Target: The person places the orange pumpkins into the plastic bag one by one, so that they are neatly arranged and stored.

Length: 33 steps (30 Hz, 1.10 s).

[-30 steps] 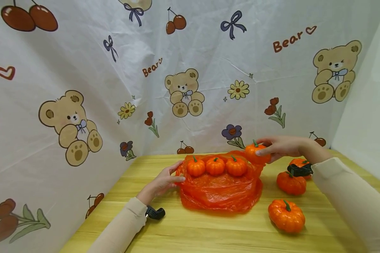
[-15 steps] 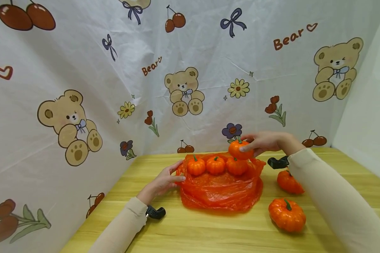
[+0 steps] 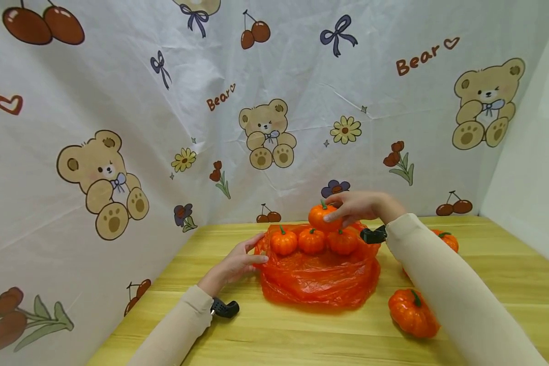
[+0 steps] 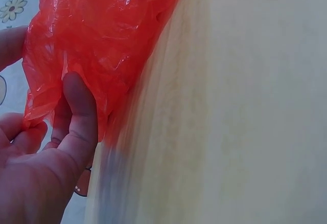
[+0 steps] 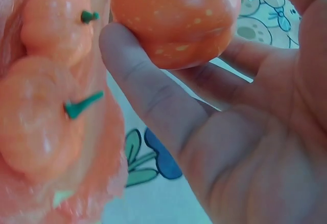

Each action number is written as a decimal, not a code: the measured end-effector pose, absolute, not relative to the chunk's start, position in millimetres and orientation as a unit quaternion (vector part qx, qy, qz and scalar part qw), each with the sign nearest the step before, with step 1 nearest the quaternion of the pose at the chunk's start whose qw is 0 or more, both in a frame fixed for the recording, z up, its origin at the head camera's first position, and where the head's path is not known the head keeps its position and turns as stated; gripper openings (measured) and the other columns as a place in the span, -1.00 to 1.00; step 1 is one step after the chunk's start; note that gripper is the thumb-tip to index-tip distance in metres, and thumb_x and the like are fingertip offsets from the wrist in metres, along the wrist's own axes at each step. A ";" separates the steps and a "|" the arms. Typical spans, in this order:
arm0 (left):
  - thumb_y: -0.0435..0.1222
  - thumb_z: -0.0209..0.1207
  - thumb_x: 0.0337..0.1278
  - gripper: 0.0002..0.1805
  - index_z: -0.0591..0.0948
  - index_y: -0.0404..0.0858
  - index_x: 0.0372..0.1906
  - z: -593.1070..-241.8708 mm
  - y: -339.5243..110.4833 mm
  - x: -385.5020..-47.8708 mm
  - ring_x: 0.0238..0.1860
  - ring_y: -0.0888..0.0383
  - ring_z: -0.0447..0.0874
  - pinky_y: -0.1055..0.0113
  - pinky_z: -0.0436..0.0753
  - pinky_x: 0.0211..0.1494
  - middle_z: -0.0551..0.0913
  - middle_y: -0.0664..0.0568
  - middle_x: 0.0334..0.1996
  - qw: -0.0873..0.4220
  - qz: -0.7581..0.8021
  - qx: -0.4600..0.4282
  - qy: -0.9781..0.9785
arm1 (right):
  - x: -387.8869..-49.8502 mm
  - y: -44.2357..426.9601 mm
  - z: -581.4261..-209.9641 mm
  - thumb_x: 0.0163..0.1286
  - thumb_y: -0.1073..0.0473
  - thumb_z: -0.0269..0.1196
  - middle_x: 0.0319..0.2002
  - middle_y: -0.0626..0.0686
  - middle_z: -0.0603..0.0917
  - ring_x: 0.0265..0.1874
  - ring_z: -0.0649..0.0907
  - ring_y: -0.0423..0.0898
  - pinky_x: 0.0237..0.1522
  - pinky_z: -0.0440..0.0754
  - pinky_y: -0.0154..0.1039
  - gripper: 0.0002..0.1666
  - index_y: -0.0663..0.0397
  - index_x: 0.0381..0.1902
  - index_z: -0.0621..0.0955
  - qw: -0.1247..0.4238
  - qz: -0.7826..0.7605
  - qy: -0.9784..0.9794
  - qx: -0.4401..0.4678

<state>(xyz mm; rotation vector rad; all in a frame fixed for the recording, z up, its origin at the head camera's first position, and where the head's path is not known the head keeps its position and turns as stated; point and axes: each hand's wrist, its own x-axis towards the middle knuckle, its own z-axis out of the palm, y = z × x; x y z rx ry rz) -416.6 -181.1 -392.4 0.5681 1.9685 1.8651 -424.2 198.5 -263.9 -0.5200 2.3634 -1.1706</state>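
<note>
Right hand (image 3: 361,204) pinched a pumpkin (image 3: 322,218) above the red bag (image 3: 317,282); left hand (image 3: 234,262) gripped its left edge | pumpkin looked stiff, probably light, slick; was best held round its sides; bag seemed limp

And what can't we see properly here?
Head view: right sleeve hides most of one table pumpkin.
Head view: crumpled red bag hides whether anything lies low inside.
Right wrist view: top edge cuts off part of the held pumpkin.
Left wrist view: top edge cuts off part of the bag.
</note>
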 end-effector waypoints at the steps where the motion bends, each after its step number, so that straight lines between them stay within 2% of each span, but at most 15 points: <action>1: -0.41 0.30 0.24 -0.01 0.07 -0.01 0.68 -392.4 -181.1 -416.5 0.32 -0.10 0.54 0.13 0.76 0.16 -0.08 -0.15 0.67 0.184 0.661 0.202 0.699 | -425.1 195.2 -265.0 0.36 -0.06 0.42 0.55 0.34 0.19 0.02 0.69 0.00 0.29 0.66 0.07 0.08 0.14 0.61 0.11 0.226 -0.424 0.856 -0.192; 4: -0.41 0.30 0.25 -0.01 0.05 -0.03 0.68 -392.3 -181.2 -416.1 0.34 -0.10 0.53 0.13 0.75 0.17 -0.10 -0.15 0.67 0.184 0.659 0.201 0.701 | -427.7 185.2 -268.9 0.36 -0.04 0.43 0.54 0.33 0.22 -0.11 0.68 0.00 0.22 0.70 0.06 0.04 0.12 0.60 0.16 0.230 -0.424 0.853 -0.198; 6: -0.41 0.31 0.25 0.00 0.05 -0.04 0.68 -392.2 -181.2 -415.8 0.35 -0.11 0.52 0.12 0.75 0.18 -0.11 -0.16 0.67 0.185 0.659 0.199 0.701 | -428.7 178.9 -271.3 0.36 -0.04 0.42 0.55 0.34 0.21 -0.13 0.66 0.03 0.17 0.72 0.04 0.03 0.11 0.60 0.17 0.233 -0.420 0.854 -0.202; 8: -0.40 0.31 0.25 0.00 0.05 -0.04 0.68 -392.0 -181.2 -415.6 0.37 -0.13 0.50 0.12 0.74 0.19 -0.11 -0.16 0.67 0.185 0.661 0.198 0.700 | -429.4 172.4 -273.5 0.34 -0.07 0.43 0.56 0.34 0.20 -0.02 0.66 0.06 0.17 0.73 0.03 0.03 0.10 0.59 0.20 0.231 -0.413 0.857 -0.203; 12: -0.40 0.33 0.23 0.01 0.05 -0.03 0.68 -391.5 -181.4 -415.4 0.39 -0.15 0.48 0.13 0.74 0.19 -0.09 -0.15 0.67 0.182 0.664 0.198 0.698 | -429.7 160.3 -277.8 0.30 -0.12 0.46 0.60 0.31 0.14 0.33 0.54 0.14 0.29 0.66 0.06 0.06 0.06 0.59 0.22 0.231 -0.406 0.861 -0.200; 15: -0.39 0.33 0.22 0.02 0.06 -0.03 0.68 -391.1 -182.0 -415.6 0.37 -0.14 0.49 0.14 0.75 0.18 -0.08 -0.16 0.67 0.180 0.664 0.199 0.698 | -429.5 150.6 -281.8 0.28 -0.12 0.48 0.61 0.28 0.15 0.39 0.50 0.17 0.32 0.64 0.07 0.05 0.03 0.58 0.25 0.232 -0.401 0.863 -0.202; 23: -0.42 0.32 0.23 0.01 0.05 -0.05 0.68 -391.0 -182.8 -417.6 0.24 0.02 0.58 0.15 0.76 0.16 -0.08 -0.17 0.66 0.180 0.663 0.202 0.698 | -432.9 127.4 -296.1 0.23 -0.10 0.51 0.54 0.20 0.32 0.38 0.49 0.14 0.23 0.71 0.01 -0.06 0.01 0.48 0.41 0.228 -0.369 0.872 -0.227; 33: -0.40 0.31 0.24 0.00 0.06 -0.02 0.68 -392.5 -181.3 -419.4 0.22 0.07 0.57 0.18 0.77 0.13 -0.09 -0.16 0.66 0.183 0.659 0.204 0.700 | -434.5 107.7 -308.1 0.12 -0.11 0.58 0.35 0.13 0.51 0.14 0.62 0.01 0.01 0.80 -0.13 -0.11 0.03 0.36 0.54 0.226 -0.351 0.877 -0.239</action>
